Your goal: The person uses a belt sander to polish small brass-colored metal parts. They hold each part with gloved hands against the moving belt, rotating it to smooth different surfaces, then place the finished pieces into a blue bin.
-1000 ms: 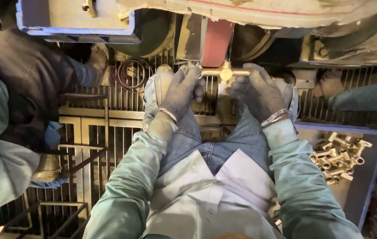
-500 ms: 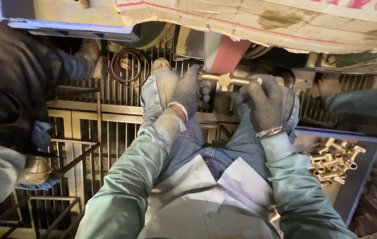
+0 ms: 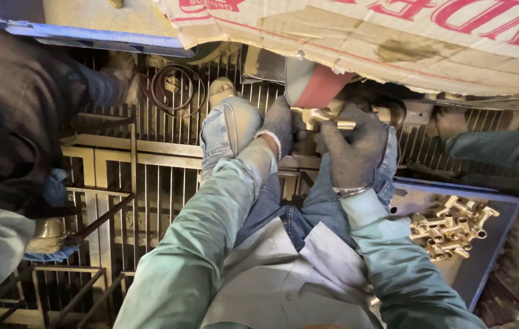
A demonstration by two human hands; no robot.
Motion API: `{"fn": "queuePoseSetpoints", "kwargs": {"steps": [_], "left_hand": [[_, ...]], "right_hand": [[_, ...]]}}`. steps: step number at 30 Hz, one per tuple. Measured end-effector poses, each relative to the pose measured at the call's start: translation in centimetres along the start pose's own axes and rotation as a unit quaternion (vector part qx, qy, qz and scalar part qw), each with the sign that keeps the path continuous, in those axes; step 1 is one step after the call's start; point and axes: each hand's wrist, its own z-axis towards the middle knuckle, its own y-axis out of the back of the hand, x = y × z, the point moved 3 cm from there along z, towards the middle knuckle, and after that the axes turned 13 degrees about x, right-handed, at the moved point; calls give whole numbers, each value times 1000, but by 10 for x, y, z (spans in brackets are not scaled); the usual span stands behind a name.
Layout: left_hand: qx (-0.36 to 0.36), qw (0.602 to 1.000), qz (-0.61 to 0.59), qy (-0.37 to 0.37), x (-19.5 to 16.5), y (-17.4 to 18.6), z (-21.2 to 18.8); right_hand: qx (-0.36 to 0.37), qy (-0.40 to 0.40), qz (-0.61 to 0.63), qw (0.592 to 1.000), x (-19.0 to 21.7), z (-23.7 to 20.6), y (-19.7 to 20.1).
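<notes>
Both my hands wear dark grey knit gloves and hold one brass pipe fitting [image 3: 326, 119] between them. My left hand [image 3: 281, 125] grips its left end and my right hand [image 3: 352, 149] wraps its right end. The fitting is pressed up against a red sanding belt [image 3: 314, 85] of a machine just beyond my knees. Part of the fitting is hidden by my fingers.
A blue tray [image 3: 485, 262] at my right holds several brass fittings [image 3: 451, 228]. A metal grate floor [image 3: 150, 183] lies below. Stained cardboard [image 3: 393, 36] covers the machine top. Another person in a dark jacket [image 3: 16, 122] sits at left, and another sleeve [image 3: 497, 149] reaches in at right.
My view has dropped closer and tilted left. Both hands have pushed the brass fitting forward and up against the red belt, and my left hand has slid closer to the fitting's end.
</notes>
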Motion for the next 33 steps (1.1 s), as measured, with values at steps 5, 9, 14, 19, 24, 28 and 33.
{"fn": "queuePoseSetpoints", "kwargs": {"steps": [5,9,14,19,24,28,33], "left_hand": [[9,1000,14,13,0,-11,-6],[23,1000,17,-10,-2,-15,-11],[105,990,93,-10,-8,-4,-40],[148,972,148,-101,-13,34,-123],[141,949,208,-191,-21,53,-156],[134,965,117,-193,-33,55,-139],[118,971,101,-183,-41,53,-126]], "right_hand": [[-12,-26,35,999,-4,2,-7],[-54,39,-64,996,-19,-4,4],[-107,23,27,994,-43,-22,31],[-33,-18,172,984,-54,-38,35],[43,-83,172,981,-57,-26,8],[29,-137,162,977,-65,-4,-7],[21,-143,211,967,-93,19,-12]]}}
